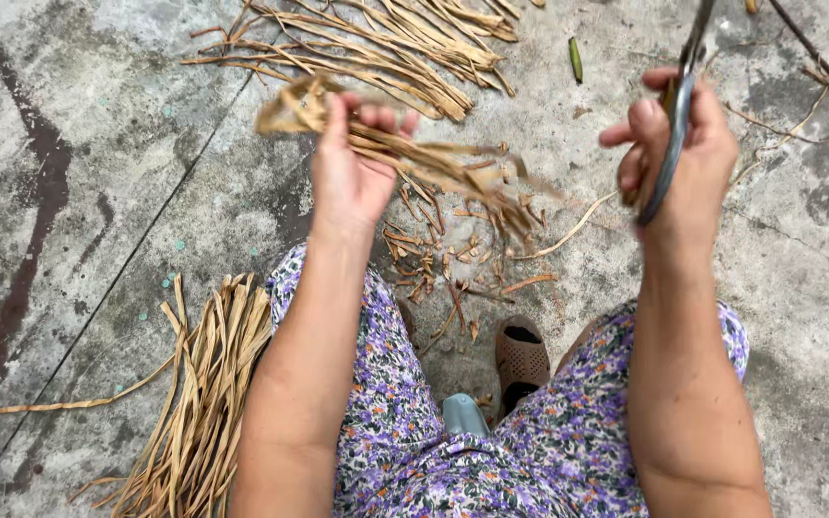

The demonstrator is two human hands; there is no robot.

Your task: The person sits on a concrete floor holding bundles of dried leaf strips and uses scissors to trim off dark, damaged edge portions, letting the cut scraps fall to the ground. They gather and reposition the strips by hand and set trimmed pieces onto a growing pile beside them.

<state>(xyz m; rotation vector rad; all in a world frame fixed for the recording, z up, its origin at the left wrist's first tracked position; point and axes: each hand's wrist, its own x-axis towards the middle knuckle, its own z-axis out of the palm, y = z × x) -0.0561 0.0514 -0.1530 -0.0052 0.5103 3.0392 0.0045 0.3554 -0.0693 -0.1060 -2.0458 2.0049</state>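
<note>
Above the concrete floor (pixel 98 192), left hand (pixel 352 177) clamps a dried leaf bundle (pixel 414 153); right hand (pixel 683 163) grips scissors (pixel 674 125). Blades near fingers risk a nick if the bundle slips.

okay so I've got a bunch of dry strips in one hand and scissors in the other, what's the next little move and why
Probably bring the scissors in the right hand across to the ragged free ends of the dried strips gripped in the left hand and snip them. The blades are raised off to the side, clear of the bundle, the ends look uneven, and short cut pieces already litter the concrete floor beneath.
</note>
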